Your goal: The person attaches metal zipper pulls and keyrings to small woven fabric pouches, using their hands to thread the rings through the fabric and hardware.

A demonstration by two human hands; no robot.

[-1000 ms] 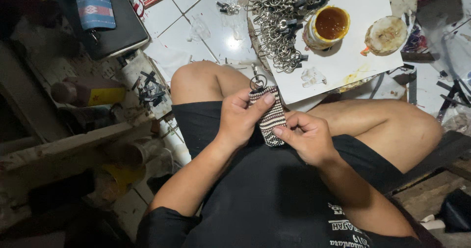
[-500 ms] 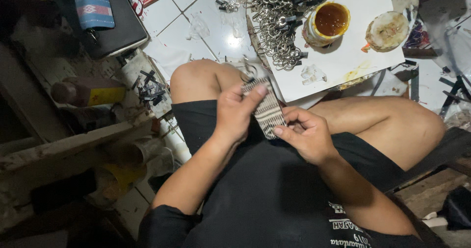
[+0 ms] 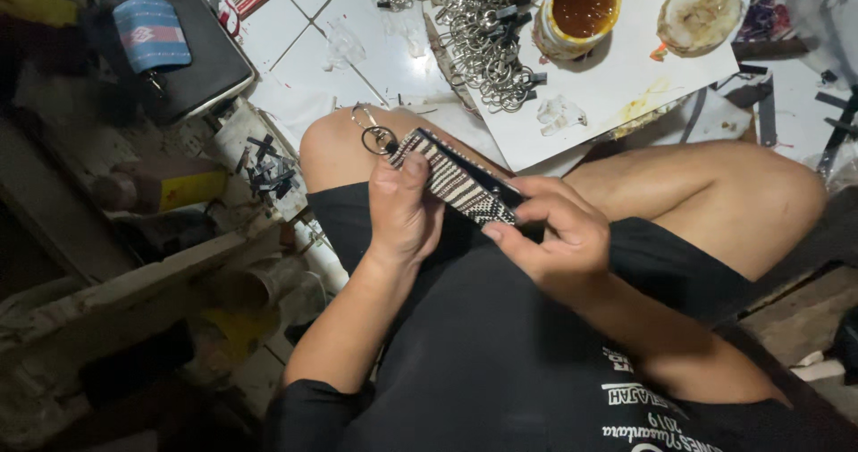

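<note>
Heap of metal key rings [image 3: 483, 36], tin of amber glue [image 3: 583, 7], blue woven pouch [image 3: 152, 36] on black case [image 3: 192, 67], white board [image 3: 626, 85]

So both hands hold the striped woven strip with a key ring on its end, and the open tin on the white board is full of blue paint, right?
Not quite. The head view shows the open tin on the white board holding brown-amber liquid, not blue. Left hand and right hand do hold the striped woven strip with its key ring.
</note>
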